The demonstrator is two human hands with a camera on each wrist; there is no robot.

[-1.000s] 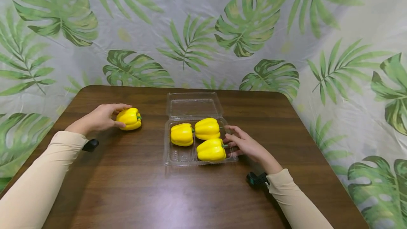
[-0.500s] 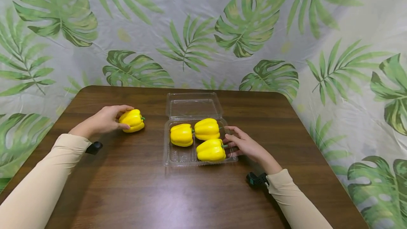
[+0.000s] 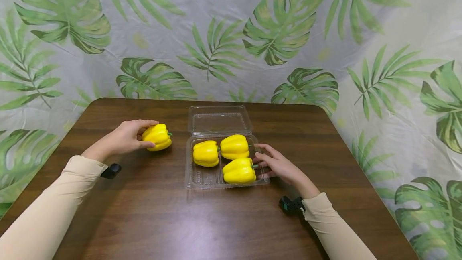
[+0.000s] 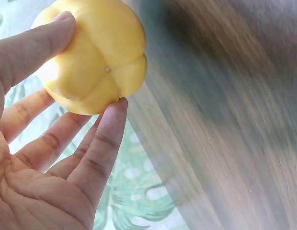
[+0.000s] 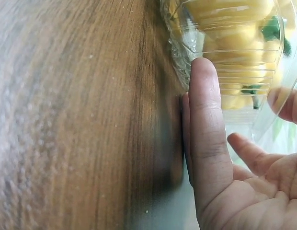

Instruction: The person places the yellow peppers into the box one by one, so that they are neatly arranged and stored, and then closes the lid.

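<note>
In the head view my left hand (image 3: 124, 136) holds a yellow bell pepper (image 3: 156, 137) above the table's left side, green stem pointing right. The left wrist view has the thumb and fingertips on this bell pepper (image 4: 103, 52), its smooth bottom facing the camera. A clear plastic clamshell container (image 3: 202, 185) lies in the middle with its lid (image 3: 221, 118) folded back. Inside it are three more yellow bell peppers (image 3: 239, 171). My right hand (image 3: 283, 167) is at the container's right wall, with extended fingers (image 5: 206, 110) along that wall in the right wrist view.
The container stands on a dark brown wooden table (image 3: 162, 220) with rounded far corners. Behind the table hangs a leaf-patterned cloth (image 3: 216, 43). A black device (image 3: 111, 171) is strapped on the left wrist, another black device (image 3: 291, 204) on the right.
My left hand has moved right with the bell pepper, closer to the container. The right hand, the container and its three bell peppers have stayed in place.
</note>
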